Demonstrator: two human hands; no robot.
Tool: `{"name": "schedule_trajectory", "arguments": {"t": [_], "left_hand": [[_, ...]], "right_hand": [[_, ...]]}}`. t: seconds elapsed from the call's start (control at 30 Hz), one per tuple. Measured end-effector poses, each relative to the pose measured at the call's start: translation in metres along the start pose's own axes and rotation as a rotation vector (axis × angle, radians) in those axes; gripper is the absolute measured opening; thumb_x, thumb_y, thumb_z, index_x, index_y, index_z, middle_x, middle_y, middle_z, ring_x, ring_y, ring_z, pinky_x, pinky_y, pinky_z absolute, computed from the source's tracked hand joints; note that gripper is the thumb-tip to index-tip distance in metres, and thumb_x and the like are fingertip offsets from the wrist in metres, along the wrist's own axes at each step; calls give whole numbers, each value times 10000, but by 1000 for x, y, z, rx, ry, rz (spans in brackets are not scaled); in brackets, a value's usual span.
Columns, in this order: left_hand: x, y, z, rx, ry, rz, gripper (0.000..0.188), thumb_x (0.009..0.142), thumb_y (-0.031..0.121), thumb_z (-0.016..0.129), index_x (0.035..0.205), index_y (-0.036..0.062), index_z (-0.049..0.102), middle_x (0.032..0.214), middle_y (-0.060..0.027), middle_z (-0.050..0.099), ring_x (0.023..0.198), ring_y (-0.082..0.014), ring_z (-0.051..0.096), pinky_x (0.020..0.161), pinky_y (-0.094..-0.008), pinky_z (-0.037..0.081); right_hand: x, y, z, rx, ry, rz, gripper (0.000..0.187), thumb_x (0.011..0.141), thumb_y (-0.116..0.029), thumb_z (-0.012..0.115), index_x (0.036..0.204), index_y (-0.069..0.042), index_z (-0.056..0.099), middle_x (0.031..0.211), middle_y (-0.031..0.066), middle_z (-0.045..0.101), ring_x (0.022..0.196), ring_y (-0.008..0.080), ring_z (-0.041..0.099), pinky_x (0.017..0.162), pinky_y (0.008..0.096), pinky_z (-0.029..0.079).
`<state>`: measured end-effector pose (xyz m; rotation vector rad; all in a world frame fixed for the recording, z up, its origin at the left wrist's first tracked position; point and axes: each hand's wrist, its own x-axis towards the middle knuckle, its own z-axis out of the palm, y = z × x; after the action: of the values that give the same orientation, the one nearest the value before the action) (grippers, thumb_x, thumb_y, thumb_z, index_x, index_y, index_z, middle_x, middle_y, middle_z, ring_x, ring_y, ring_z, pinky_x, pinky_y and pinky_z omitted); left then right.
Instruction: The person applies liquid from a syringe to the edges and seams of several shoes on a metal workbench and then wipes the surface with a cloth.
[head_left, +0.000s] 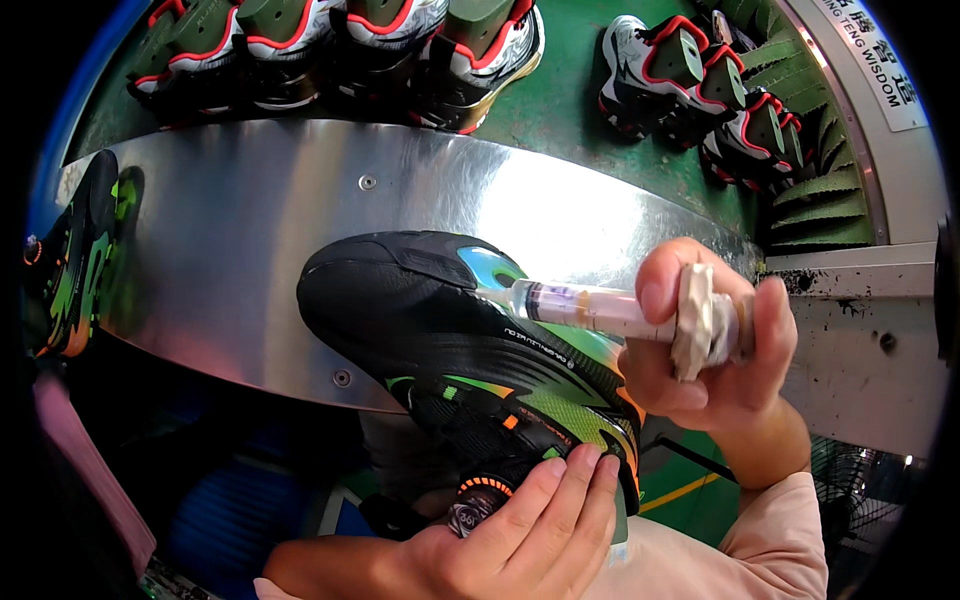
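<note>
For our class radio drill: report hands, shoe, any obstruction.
Right hand grips syringe, tip at black shoe. Left hand against shoe. No obstruction visible.

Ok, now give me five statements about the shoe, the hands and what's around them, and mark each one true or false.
1. The right hand holds a syringe. True.
2. The left hand is clear of the dark shoe. False: its fingers rest on the dark shoe.
3. The syringe's nozzle points toward the picture's left. True.
4. The dark shoe's toe points to the picture's right. False: it points left.
5. Red-trimmed shoes stand on the green surface beyond the metal plate. True.
</note>
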<state>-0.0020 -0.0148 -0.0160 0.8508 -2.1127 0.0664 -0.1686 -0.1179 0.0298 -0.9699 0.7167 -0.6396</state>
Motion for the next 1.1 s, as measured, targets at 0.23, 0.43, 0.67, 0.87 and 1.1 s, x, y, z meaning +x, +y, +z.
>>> {"name": "schedule_trajectory", "arguments": {"t": [0.23, 0.43, 0.67, 0.87, 1.1], "left_hand": [[6, -4, -4, -16, -35, -33, 213, 840, 115, 502, 831, -1, 680, 935, -137, 688, 907, -270, 684, 845, -370, 532], [-3, -8, -26, 4, -219, 92, 231, 885, 136, 486, 881, 58, 703, 995, -79, 695, 972, -256, 675, 903, -376, 499], [-22, -2, -33, 42, -312, 177, 159, 881, 124, 567, 913, 77, 715, 1053, -62, 694, 1013, -259, 665, 882, -367, 518], [-23, -1, -32, 59, -301, 207, 134, 869, 93, 595, 915, 99, 722, 1039, -39, 706, 1013, -251, 672, 882, -358, 516], [-13, -2, -29, 44, -282, 220, 120, 867, 87, 601, 896, 101, 717, 1018, -46, 713, 956, -249, 690, 855, -345, 520]], "right_hand": [[-31, -14, 7, -202, 72, 121, 799, 866, -669, 501, 1195, 59, 474, 967, 82, 573, 833, 109, 526, 722, 246, 427], [-73, -2, -3, -95, 129, 147, 847, 830, -708, 476, 1187, 60, 476, 941, 73, 566, 759, 83, 520, 644, 222, 418], [-120, 11, -10, 85, 191, 152, 811, 842, -711, 448, 1192, 21, 459, 834, 62, 512, 587, 70, 413, 537, 219, 352], [-124, -18, 7, -55, 290, 289, 806, 857, -690, 474, 1215, 32, 465, 839, 57, 518, 598, 71, 411, 545, 225, 344], [-89, -51, 40, -360, 370, 332, 851, 827, -717, 458, 1131, 77, 473, 770, 61, 553, 540, 53, 453, 443, 182, 342]]}}
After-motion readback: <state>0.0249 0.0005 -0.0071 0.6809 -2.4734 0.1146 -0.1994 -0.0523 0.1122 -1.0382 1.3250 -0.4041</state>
